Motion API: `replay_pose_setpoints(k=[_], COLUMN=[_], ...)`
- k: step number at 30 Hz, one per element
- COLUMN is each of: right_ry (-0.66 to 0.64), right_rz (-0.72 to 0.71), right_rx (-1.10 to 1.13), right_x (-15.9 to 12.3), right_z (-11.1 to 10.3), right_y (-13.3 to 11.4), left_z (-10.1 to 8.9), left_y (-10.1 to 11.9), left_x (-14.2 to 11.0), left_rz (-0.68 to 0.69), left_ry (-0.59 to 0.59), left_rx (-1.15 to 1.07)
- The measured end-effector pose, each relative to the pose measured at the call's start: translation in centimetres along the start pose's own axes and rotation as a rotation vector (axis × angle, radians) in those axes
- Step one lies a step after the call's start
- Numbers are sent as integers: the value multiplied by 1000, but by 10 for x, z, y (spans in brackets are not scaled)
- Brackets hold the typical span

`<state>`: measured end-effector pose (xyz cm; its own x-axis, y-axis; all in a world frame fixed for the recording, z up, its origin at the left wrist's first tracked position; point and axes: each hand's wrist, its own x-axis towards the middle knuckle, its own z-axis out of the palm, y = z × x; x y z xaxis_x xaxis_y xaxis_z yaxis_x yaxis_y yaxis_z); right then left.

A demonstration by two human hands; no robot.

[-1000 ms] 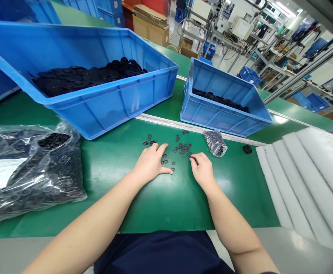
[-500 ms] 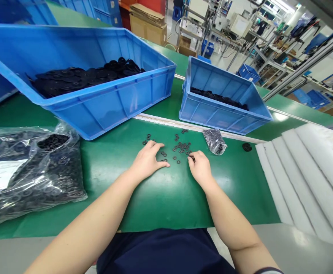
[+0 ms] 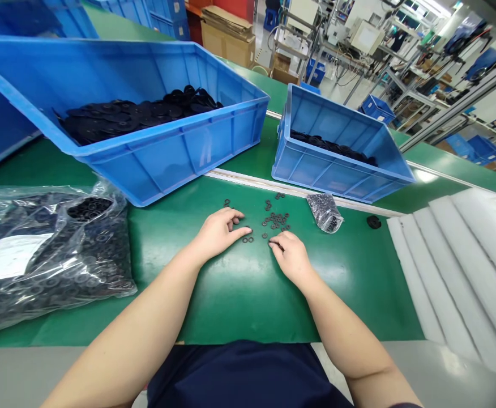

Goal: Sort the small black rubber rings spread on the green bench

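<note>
Small black rubber washers (image 3: 276, 221) lie scattered on the green work mat (image 3: 239, 300), mostly just beyond my hands. My left hand (image 3: 219, 232) rests on the mat with its fingers curled, a couple of washers (image 3: 248, 239) just past its thumb. My right hand (image 3: 288, 255) sits close by, its fingertips gathered on the mat beside the scattered washers. Whether either hand holds a washer is hidden by the fingers. Right of the washers lies a small clear bag of washers (image 3: 325, 212).
A large clear plastic bag of washers (image 3: 48, 255) lies at the left. Two blue plastic crates (image 3: 146, 158) (image 3: 337, 170) holding black discs stand beyond the mat. White foam steps (image 3: 456, 272) lie at the right, with a black part (image 3: 373, 222) near them.
My right hand has moved left and nearer to me, closer to my left hand. My left hand's fingers have curled in. The view has shifted slightly.
</note>
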<state>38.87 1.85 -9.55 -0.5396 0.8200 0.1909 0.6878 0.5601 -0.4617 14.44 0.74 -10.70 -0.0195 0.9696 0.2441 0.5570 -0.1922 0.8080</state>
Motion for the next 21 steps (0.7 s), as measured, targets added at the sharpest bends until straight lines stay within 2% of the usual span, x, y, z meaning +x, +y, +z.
replay_pose_setpoints(k=[3, 6, 8, 11, 15, 17, 19, 21], right_ry=[-81, -204, -241, -256, -242, -209, -165, -137], right_rz=[-16, -12, -4, 26, 85, 125, 143, 92], right_rx=[-204, -443, -551, -606, -556, -506, -461, -425], right_x=[-3, -10, -15, -19, -17, -16, -17, -18], right_z=[-3, -4, -3, 1, 4, 3, 4, 5], right_y=[-7, -23, -35, -47, -48, -46, -45, -44], left_z=[0, -2, -2, 0, 4, 4, 1, -4], left_y=[1, 3, 3, 2, 2, 1, -1, -5], left_x=[1, 1, 1, 1, 0, 0, 0, 2], left_rz=[-32, -77, -87, -78, -100, -108, -108, -97], left_ry=[44, 70, 75, 87, 148, 234, 378, 514], left_rx=[-33, -66, -74, -68, -101, -89, -17, 82])
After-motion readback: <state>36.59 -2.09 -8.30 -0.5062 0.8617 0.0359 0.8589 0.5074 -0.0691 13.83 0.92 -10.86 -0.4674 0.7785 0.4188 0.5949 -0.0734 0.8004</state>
